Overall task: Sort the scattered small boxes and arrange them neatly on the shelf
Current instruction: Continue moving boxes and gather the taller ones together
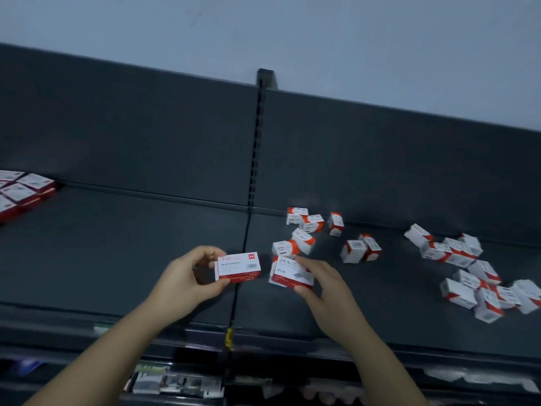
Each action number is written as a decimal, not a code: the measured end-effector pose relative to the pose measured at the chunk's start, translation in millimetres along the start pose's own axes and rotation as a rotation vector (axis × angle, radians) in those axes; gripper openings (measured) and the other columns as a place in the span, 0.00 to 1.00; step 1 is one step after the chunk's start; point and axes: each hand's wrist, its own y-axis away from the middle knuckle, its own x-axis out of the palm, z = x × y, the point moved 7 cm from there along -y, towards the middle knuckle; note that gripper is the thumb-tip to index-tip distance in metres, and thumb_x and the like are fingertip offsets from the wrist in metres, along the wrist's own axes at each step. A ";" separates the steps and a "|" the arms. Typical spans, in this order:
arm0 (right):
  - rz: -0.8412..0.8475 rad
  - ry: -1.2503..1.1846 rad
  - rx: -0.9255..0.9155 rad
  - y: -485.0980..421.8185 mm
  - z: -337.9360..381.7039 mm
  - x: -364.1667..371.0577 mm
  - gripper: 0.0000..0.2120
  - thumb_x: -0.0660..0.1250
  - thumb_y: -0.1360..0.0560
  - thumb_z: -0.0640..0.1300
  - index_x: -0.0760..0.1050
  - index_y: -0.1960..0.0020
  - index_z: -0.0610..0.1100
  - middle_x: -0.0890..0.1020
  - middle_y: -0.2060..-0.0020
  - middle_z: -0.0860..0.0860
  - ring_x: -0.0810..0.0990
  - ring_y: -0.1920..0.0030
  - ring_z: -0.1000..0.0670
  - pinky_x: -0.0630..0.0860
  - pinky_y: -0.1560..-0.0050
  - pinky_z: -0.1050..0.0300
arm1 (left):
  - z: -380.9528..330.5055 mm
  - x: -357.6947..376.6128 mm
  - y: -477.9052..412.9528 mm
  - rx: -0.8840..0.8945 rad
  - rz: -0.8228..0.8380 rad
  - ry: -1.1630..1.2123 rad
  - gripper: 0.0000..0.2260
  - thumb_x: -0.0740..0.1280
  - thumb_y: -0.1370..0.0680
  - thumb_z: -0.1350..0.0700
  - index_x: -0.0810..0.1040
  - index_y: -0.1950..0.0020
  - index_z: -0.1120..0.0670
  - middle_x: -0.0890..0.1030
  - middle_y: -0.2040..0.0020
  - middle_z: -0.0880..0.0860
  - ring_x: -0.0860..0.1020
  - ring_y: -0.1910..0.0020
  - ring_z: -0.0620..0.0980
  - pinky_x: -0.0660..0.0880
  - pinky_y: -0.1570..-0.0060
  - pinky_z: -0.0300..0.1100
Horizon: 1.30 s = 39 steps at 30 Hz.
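Small boxes (237, 267) in pinch of both hands (181, 284) (330, 294) over dark shelf (117, 253); wall (292, 30) perhaps bluish.

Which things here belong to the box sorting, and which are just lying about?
Job: flat box held by left hand; 24/6 box gripped by right hand; scattered small boxes; arranged stack; shelf.
Lying about: lower-shelf packets; yellow tag.

Dark grey metal shelf (131, 244), two bays. Neat block of flat red-and-white boxes (19, 191) at far left. Small white-and-orange boxes (458, 293) scattered loose across right bay.
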 end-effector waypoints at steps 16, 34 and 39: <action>0.173 0.025 -0.147 -50.9 88.0 78.8 0.24 0.67 0.21 0.45 0.66 0.28 0.57 0.72 0.38 0.62 0.68 0.36 0.60 0.68 0.35 0.62 | 31.8 -113.9 54.7 -0.126 -0.284 -0.020 0.17 0.77 0.31 0.63 0.79 0.48 0.47 0.83 0.51 0.38 0.79 0.57 0.35 0.69 0.60 0.25; 0.236 -0.101 -0.205 -69.6 250.3 229.3 0.24 0.69 0.24 0.41 0.71 0.31 0.58 0.75 0.40 0.62 0.72 0.37 0.56 0.71 0.34 0.52 | 107.2 -312.9 129.6 -0.173 -0.359 -0.081 0.18 0.77 0.31 0.64 0.79 0.47 0.48 0.82 0.52 0.40 0.77 0.65 0.33 0.69 0.67 0.25; 0.223 -0.185 -0.164 -68.1 314.5 290.7 0.23 0.69 0.23 0.40 0.72 0.32 0.57 0.75 0.41 0.64 0.73 0.39 0.61 0.72 0.35 0.57 | 141.9 -396.4 160.8 -0.176 -0.356 -0.097 0.19 0.77 0.32 0.64 0.79 0.48 0.45 0.82 0.51 0.40 0.79 0.59 0.37 0.72 0.64 0.29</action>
